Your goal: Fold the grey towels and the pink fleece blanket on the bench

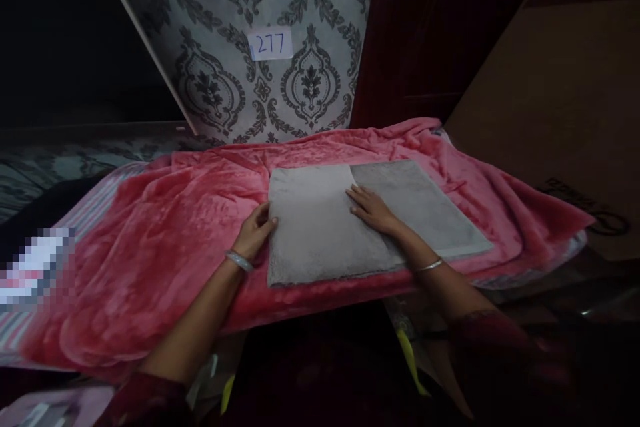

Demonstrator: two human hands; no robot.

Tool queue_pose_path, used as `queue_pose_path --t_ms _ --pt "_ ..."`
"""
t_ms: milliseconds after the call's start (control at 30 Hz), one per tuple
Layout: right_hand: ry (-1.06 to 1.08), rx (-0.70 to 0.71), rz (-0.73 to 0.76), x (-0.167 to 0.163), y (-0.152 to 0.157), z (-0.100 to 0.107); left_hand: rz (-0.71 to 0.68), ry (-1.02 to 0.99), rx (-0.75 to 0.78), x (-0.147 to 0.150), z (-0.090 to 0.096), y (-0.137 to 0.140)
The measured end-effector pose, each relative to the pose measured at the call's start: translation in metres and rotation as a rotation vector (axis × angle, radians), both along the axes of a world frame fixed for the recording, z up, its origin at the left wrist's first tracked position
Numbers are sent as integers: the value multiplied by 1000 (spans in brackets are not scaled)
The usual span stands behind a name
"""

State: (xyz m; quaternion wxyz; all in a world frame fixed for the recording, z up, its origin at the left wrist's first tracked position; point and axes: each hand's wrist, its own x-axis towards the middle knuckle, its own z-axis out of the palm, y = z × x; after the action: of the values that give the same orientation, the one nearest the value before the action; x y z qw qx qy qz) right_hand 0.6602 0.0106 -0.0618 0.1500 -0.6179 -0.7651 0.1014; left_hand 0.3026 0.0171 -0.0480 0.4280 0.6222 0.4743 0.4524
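Observation:
A grey plush towel [315, 227] lies partly folded, its left part doubled over in a thicker layer. The single-looking layer stretches off to the right, with a paler strip along its lower right edge. At the towel's left edge, my left hand [256, 233] has its thumb on top and its fingers curled at the border, gripping it. My right hand [373, 209] rests palm down beside the fold's free edge, fingers extended and holding nothing. Bracelets circle both wrists. What lies under the fold is hidden.
A rumpled pink plush blanket [200, 260] covers the surface beneath the towel. Patterned wallpaper bears a paper label [271, 44] reading 277. A big cardboard box [560, 100] stands at the right, a dark screen-like panel [75, 33] at the left.

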Motion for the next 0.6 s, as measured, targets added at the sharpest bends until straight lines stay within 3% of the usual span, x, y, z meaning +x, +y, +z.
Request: queue_pose_path --t_ms 100,233,467,600 --pt "74 56 -18 -1 -26 -9 -48 -311 -290 0 6 -8" --pt "169 124 -18 -4 -50 -17 -124 -384 -528 10 18 -4" --pt "173 76 -37 -1 -47 -13 -131 -356 -417 44 32 21" --pt "177 73 -62 -3 -44 -2 -116 -388 -351 50 57 29"
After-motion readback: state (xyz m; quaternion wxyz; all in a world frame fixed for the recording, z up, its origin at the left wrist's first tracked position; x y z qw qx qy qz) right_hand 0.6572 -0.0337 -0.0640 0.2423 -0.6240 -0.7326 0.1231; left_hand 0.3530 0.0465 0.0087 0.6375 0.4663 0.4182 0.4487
